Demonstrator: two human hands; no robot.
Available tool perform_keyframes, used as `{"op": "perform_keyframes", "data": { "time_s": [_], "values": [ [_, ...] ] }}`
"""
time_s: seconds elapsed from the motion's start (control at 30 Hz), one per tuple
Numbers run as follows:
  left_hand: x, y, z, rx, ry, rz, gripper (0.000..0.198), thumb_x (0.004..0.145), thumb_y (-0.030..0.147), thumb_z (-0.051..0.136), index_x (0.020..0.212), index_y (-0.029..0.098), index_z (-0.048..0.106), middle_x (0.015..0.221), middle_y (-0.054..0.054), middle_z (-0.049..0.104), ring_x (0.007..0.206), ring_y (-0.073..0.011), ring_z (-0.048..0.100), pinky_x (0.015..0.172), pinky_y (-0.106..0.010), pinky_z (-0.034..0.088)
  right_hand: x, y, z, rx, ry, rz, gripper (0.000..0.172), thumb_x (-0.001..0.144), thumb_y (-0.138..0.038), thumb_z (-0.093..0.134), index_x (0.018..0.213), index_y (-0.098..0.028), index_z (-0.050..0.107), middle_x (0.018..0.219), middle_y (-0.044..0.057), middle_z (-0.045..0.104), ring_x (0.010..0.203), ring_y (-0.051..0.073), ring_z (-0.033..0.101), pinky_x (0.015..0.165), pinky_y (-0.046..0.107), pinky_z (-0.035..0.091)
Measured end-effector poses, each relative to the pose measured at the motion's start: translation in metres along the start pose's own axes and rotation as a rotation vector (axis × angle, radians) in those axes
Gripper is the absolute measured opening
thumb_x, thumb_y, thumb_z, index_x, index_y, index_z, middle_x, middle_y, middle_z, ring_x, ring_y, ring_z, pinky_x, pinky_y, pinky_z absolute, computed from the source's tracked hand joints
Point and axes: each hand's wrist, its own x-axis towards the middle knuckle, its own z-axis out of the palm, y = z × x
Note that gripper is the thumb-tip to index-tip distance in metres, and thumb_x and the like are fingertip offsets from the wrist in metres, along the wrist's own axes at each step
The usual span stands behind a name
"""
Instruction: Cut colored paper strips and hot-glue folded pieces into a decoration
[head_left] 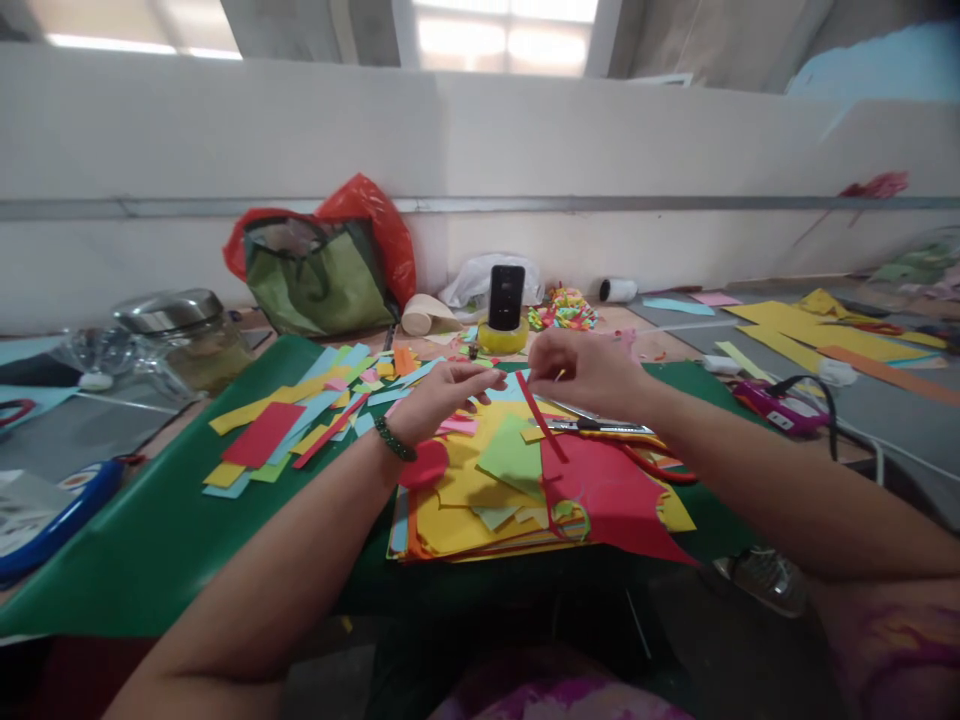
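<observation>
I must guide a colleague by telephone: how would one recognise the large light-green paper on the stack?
On the green table cover lies a stack of coloured paper, in the middle of the view. Upon its yellow sheet, left of the big red sheet, rests a light-green piece. It is larger than the green scrap just below it in view.

Red paper strip (541,417) (narrow), slanting.
</observation>
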Motion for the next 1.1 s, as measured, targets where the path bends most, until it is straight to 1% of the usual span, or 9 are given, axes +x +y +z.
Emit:
{"op": "perform_keyframes", "data": {
  "time_s": [0.1,0.27,0.43,0.53,0.67,0.77,0.87,0.97,1.1],
  "values": [
    [-0.001,0.000,0.002,-0.172,-0.072,-0.051,0.040,0.066,0.050,0.077,0.087,0.017,0.075,0.096,-0.007,0.072,0.067,-0.0097,0.055,0.056,-0.020,0.042,0.018,0.007,0.004,0.336,0.122,-0.030,0.022,0.067,-0.026,0.070,0.076,-0.020,0.051,0.072,0.001,0.065,0.069,0.016,0.064,0.062,0.027,0.049],
    [0.002,-0.004,0.001,-0.337,-0.054,-0.122,0.035,0.055,0.040,0.087,0.075,0.014,0.074,0.075,-0.005,0.071,0.054,-0.0053,0.049,0.051,-0.019,0.036,0.031,0.021,0.034,0.433,0.210,-0.104,0.025,0.069,-0.033,0.071,0.077,-0.019,0.052,0.072,0.001,0.065,0.069,0.016,0.065,0.063,0.029,0.051],
    [0.004,-0.005,0.000,-0.436,0.072,-0.168,0.026,0.056,0.030,0.085,0.070,0.013,0.071,0.070,-0.003,0.069,0.052,-0.0048,0.047,0.049,-0.019,0.035,0.017,0.029,0.039,-0.032,0.341,-0.392,0.015,0.088,-0.024,0.050,0.099,-0.020,0.061,0.102,0.010,0.068,0.090,0.019,0.064,0.076,0.034,0.053],
    [0.005,-0.006,0.001,-0.491,0.100,-0.147,0.024,0.055,0.027,0.085,0.066,0.014,0.069,0.061,0.001,0.063,0.051,-0.0054,0.048,0.049,-0.018,0.036,0.007,0.032,0.038,-0.368,0.196,-0.687,0.027,0.091,-0.013,0.043,0.100,-0.023,0.067,0.113,0.010,0.067,0.106,0.021,0.059,0.088,0.037,0.049],
    [0.005,-0.009,0.003,-0.471,0.095,-0.139,0.022,0.057,0.029,0.083,0.066,0.014,0.068,0.063,0.000,0.065,0.052,-0.0064,0.052,0.051,-0.019,0.039,0.003,0.036,0.046,-0.358,0.067,-0.849,0.028,0.095,-0.015,0.042,0.095,-0.023,0.069,0.100,0.008,0.071,0.102,0.019,0.060,0.086,0.035,0.050],
    [0.005,-0.011,0.004,-0.396,0.156,-0.126,0.019,0.061,0.028,0.079,0.069,0.014,0.069,0.065,0.000,0.066,0.053,-0.0072,0.055,0.051,-0.019,0.040,0.006,0.038,0.056,-0.134,0.139,-0.697,0.021,0.094,-0.026,0.049,0.086,-0.021,0.068,0.090,0.008,0.071,0.088,0.018,0.062,0.080,0.034,0.051],
    [0.005,-0.012,0.006,-0.284,0.239,-0.084,0.019,0.063,0.030,0.077,0.071,0.015,0.070,0.061,0.001,0.063,0.052,-0.0083,0.055,0.049,-0.019,0.038,0.011,0.040,0.063,0.178,0.215,-0.385,0.023,0.089,-0.037,0.057,0.079,-0.018,0.067,0.082,0.006,0.068,0.073,0.015,0.060,0.065,0.029,0.050],
    [0.004,-0.009,0.009,-0.166,0.277,-0.012,0.018,0.065,0.033,0.073,0.068,0.016,0.070,0.057,0.001,0.062,0.051,-0.0093,0.053,0.048,-0.020,0.039,0.015,0.042,0.064,0.425,0.187,-0.122,0.027,0.081,-0.042,0.062,0.072,-0.017,0.064,0.068,0.001,0.061,0.060,0.012,0.051,0.054,0.024,0.042],
    [0.002,-0.005,0.013,-0.014,0.267,0.047,0.020,0.069,0.035,0.068,0.063,0.016,0.070,0.053,0.001,0.060,0.050,-0.0105,0.052,0.048,-0.021,0.041,0.019,0.043,0.064,0.563,0.124,0.021,0.028,0.074,-0.044,0.065,0.070,-0.017,0.066,0.063,-0.002,0.058,0.055,0.010,0.043,0.050,0.023,0.034]
  ]
}}
